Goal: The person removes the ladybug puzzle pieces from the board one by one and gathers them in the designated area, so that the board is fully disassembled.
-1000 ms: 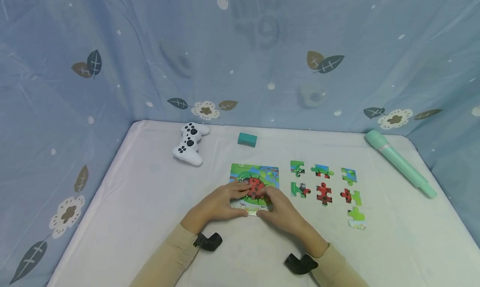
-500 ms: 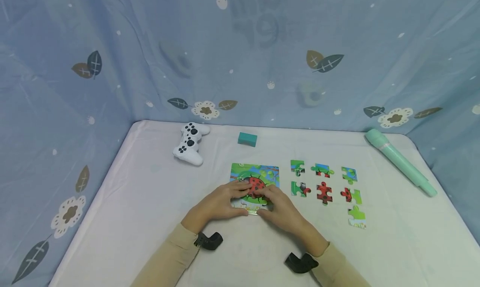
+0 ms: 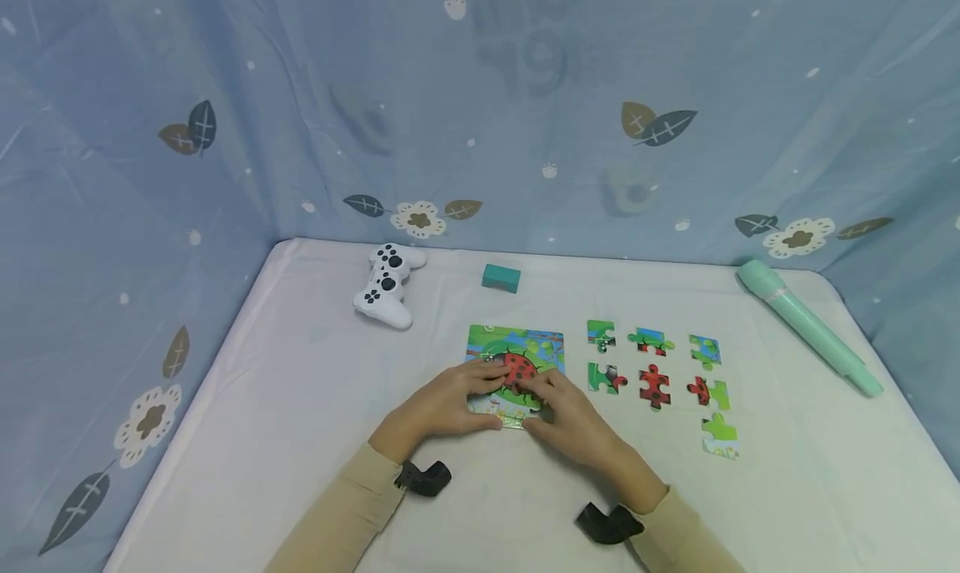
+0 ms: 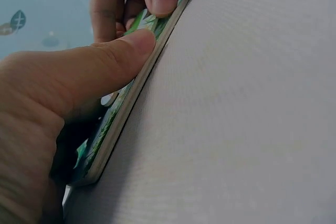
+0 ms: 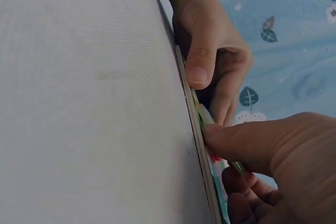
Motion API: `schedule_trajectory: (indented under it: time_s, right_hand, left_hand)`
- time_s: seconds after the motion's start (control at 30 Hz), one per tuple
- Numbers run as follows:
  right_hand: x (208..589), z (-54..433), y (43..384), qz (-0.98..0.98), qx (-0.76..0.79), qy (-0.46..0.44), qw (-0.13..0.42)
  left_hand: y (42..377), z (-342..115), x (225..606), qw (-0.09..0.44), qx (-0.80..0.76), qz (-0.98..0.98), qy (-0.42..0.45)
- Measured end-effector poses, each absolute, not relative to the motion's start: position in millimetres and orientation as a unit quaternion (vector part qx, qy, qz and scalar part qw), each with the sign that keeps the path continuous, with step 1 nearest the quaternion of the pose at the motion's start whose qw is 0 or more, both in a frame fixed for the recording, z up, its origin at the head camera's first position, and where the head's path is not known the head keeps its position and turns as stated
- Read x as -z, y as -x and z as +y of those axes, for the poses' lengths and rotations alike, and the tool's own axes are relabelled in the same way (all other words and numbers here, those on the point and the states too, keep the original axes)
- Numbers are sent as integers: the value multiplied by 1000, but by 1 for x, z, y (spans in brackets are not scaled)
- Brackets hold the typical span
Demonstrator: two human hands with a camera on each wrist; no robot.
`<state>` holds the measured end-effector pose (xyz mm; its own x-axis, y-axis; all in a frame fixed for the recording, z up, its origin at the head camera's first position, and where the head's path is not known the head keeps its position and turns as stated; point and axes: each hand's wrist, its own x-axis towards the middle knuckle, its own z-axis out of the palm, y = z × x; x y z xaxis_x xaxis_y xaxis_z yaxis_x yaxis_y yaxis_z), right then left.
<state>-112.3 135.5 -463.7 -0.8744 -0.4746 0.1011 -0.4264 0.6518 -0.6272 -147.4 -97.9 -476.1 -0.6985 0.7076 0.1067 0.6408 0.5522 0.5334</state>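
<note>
A ladybug puzzle board point(image 3: 536, 341) lies flat on the white table between both hands. My left hand point(image 3: 448, 400) rests on its left side, fingers stretched across the picture and the thumb on the near edge. On the right side, my right hand point(image 3: 573, 423) has its fingers curled over the board and its thumb at the near edge. In the right wrist view it pinches a thin puzzle piece point(image 5: 206, 114), slightly raised off the board and mostly hidden by fingers. To the right lie several loose puzzle pieces, among them a red one point(image 3: 654, 387) and a green one point(image 3: 720, 428).
At the back left stands a white game controller point(image 3: 389, 286). A teal block point(image 3: 501, 278) lies behind the board. On the far right is a mint-green microphone-shaped object point(image 3: 810, 327). Blue patterned cloth point(image 3: 450, 123) hangs behind and beside the table.
The right fingers shift a little over the board, while the left hand stays in place. The whole head view slides slightly to the right. Loose pieces keep their places on the table.
</note>
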Motion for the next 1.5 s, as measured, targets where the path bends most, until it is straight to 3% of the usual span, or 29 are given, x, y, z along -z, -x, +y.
schedule_trajectory:
  time_s: [0.5, 0.93, 1.23, 1.5]
  right_hand:
    - [447, 173, 118, 920, 299, 251, 24]
    - [448, 265, 85, 936, 280, 212, 8]
    - [448, 292, 73, 943, 257, 209, -21]
    - [452, 301, 72, 956, 228, 183, -8]
  left_hand:
    - [146, -98, 481, 67, -290, 876, -380]
    - [149, -96, 479, 64, -291, 873, -386]
    - [149, -98, 480, 55, -294, 873, -385]
    - [150, -98, 478, 61, -293, 874, -384]
